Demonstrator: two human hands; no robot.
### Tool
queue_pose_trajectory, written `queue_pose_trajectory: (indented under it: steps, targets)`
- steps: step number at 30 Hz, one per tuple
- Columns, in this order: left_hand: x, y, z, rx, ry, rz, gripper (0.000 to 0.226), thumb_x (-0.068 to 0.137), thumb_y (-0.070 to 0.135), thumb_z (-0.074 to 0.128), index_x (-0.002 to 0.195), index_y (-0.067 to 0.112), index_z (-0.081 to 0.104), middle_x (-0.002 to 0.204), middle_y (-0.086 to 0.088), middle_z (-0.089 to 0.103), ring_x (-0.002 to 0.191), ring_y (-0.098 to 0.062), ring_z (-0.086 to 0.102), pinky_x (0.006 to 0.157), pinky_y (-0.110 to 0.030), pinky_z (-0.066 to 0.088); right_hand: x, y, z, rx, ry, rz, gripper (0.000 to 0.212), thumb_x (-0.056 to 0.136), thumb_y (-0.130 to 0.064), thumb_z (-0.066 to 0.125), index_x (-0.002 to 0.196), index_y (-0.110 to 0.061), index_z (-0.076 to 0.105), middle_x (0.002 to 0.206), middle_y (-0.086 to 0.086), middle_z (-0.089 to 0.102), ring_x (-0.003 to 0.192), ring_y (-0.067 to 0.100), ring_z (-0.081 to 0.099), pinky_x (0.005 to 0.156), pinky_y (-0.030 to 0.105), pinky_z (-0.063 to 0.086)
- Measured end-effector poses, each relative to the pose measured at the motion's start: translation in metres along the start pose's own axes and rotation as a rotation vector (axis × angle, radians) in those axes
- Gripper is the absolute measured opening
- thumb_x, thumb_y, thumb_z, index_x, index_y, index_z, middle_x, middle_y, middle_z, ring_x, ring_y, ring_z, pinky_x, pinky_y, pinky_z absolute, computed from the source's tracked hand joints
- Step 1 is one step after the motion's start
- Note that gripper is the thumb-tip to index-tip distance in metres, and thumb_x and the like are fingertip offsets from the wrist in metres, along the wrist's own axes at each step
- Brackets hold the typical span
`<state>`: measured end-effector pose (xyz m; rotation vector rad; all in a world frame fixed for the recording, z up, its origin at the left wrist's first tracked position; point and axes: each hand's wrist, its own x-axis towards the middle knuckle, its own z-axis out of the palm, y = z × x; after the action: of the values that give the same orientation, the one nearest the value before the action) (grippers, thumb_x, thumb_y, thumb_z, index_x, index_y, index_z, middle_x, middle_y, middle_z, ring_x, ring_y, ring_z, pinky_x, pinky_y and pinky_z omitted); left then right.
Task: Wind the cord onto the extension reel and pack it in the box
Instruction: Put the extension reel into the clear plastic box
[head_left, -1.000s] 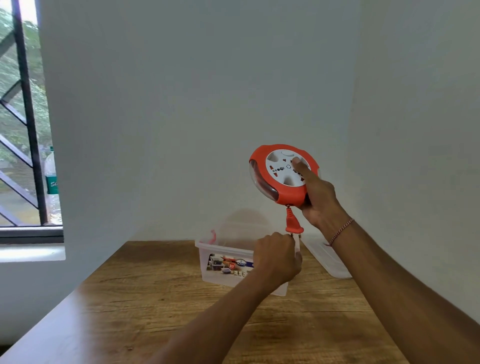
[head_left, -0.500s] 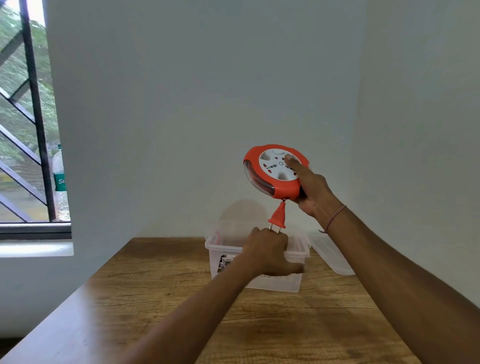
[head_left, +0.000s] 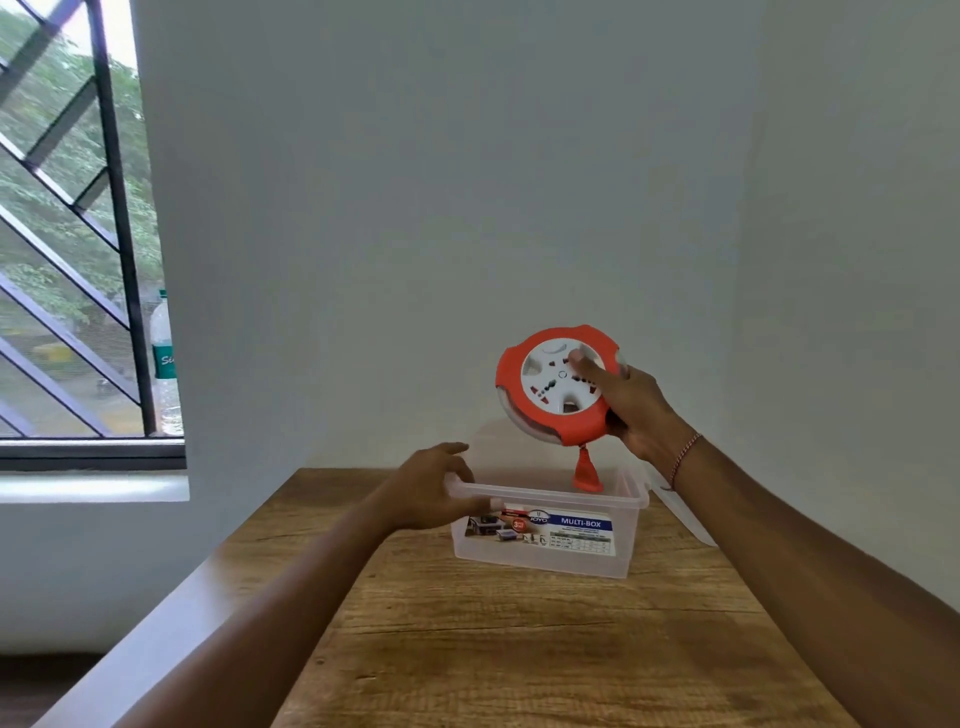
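Observation:
My right hand (head_left: 631, 410) grips the round orange-and-white extension reel (head_left: 550, 387) in the air, tilted, just above the clear plastic box (head_left: 621, 558). The thumb lies across the reel's white socket face. The cord is wound inside, and the orange plug (head_left: 587, 473) hangs from the reel's lower edge, over the open box. My left hand (head_left: 431, 491) holds the box's near-left rim, thumb along the front edge. The box stands on the wooden table (head_left: 519, 649) and carries a "MULTI-BOX" label.
The box's clear lid (head_left: 685, 514) lies on the table to the right of the box, close to the right wall. White walls close the table in at the back and right. A barred window with a bottle (head_left: 163, 358) on its sill is at the left.
My left hand let go of the plug and moved left to the box's rim. My right hand has lowered the reel towards the box, and the plug now hangs free.

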<state>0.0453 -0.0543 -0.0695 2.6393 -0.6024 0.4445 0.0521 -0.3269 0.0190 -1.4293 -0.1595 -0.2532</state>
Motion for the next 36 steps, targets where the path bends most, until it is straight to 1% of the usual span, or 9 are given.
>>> queue_pose_trajectory:
  steps: [3,6,8,13,19,29,31,33,36]
  targets:
    - [-0.004,0.002,0.006,0.073,0.153,0.055,0.073,0.057,0.091,0.052,0.083,0.026,0.07,0.128,0.004,0.058,0.114,-0.011,0.048,0.077,-0.023,0.04,0.0,0.012,0.001,-0.12,-0.032,-0.025,0.063,0.056,-0.054,0.085,0.109,-0.025,0.065,0.095,0.003,0.074,0.084,0.025,0.072,0.072,0.05,0.059]
    - [-0.007,0.003,0.006,0.101,0.228,0.084,0.075,0.056,0.091,0.054,0.096,0.028,0.059,0.111,0.007,0.057,0.097,-0.008,0.047,0.074,-0.023,0.046,0.002,0.021,-0.003,-0.164,-0.108,-0.024,0.063,0.057,-0.054,0.085,0.109,-0.027,0.065,0.097,0.002,0.074,0.086,0.023,0.071,0.075,0.048,0.058]
    - [-0.008,0.0,0.008,0.032,0.267,0.065,0.09,0.052,0.091,0.059,0.114,0.027,0.045,0.114,0.007,0.052,0.097,-0.009,0.047,0.076,-0.024,0.047,0.004,0.026,-0.007,-0.209,-0.166,-0.016,0.065,0.057,-0.054,0.085,0.112,-0.027,0.063,0.099,0.001,0.074,0.088,0.023,0.071,0.078,0.048,0.058]
    - [-0.008,-0.01,0.023,-0.091,0.187,-0.049,0.11,0.054,0.089,0.059,0.14,0.028,0.028,0.146,0.001,0.04,0.125,-0.019,0.044,0.096,-0.039,0.046,0.009,0.032,-0.012,-0.334,-0.328,0.103,0.067,0.061,-0.053,0.083,0.116,-0.021,0.061,0.102,0.007,0.073,0.092,0.029,0.07,0.081,0.052,0.056]
    - [-0.005,-0.016,0.031,-0.161,0.218,-0.031,0.105,0.054,0.088,0.062,0.136,0.031,0.03,0.14,0.003,0.045,0.115,-0.015,0.05,0.082,-0.027,0.045,0.018,0.033,-0.004,-0.478,-0.534,0.267,0.063,0.071,-0.045,0.079,0.121,-0.014,0.056,0.109,0.015,0.07,0.098,0.035,0.067,0.086,0.055,0.053]
    - [-0.005,-0.017,0.032,-0.164,0.259,-0.02,0.103,0.053,0.087,0.063,0.133,0.029,0.033,0.138,0.001,0.044,0.111,-0.011,0.046,0.083,-0.024,0.044,0.03,0.063,0.012,-0.495,-0.747,0.498,0.06,0.072,-0.022,0.082,0.123,-0.006,0.055,0.116,0.018,0.067,0.105,0.037,0.064,0.089,0.054,0.051]
    - [-0.005,-0.016,0.032,-0.161,0.26,-0.024,0.103,0.052,0.087,0.062,0.132,0.028,0.034,0.138,0.001,0.044,0.113,-0.013,0.047,0.083,-0.024,0.045,0.029,0.062,0.011,-0.58,-0.708,0.497,0.069,0.065,-0.028,0.086,0.122,-0.004,0.055,0.112,0.015,0.069,0.101,0.034,0.066,0.089,0.053,0.052]
    - [-0.005,-0.015,0.032,-0.158,0.256,-0.034,0.105,0.051,0.088,0.061,0.132,0.028,0.034,0.139,0.0,0.044,0.115,-0.017,0.049,0.085,-0.029,0.048,0.029,0.062,0.012,-0.758,-0.639,0.44,0.08,0.056,-0.045,0.086,0.119,-0.004,0.058,0.105,0.011,0.072,0.095,0.03,0.069,0.088,0.049,0.053]
    - [-0.005,-0.013,0.028,-0.142,0.254,-0.033,0.105,0.051,0.088,0.061,0.132,0.026,0.036,0.138,0.0,0.045,0.113,-0.016,0.049,0.086,-0.032,0.05,0.026,0.064,0.016,-1.166,-0.531,0.282,0.089,0.053,-0.076,0.067,0.112,-0.01,0.062,0.098,-0.001,0.071,0.081,0.017,0.068,0.072,0.032,0.055]
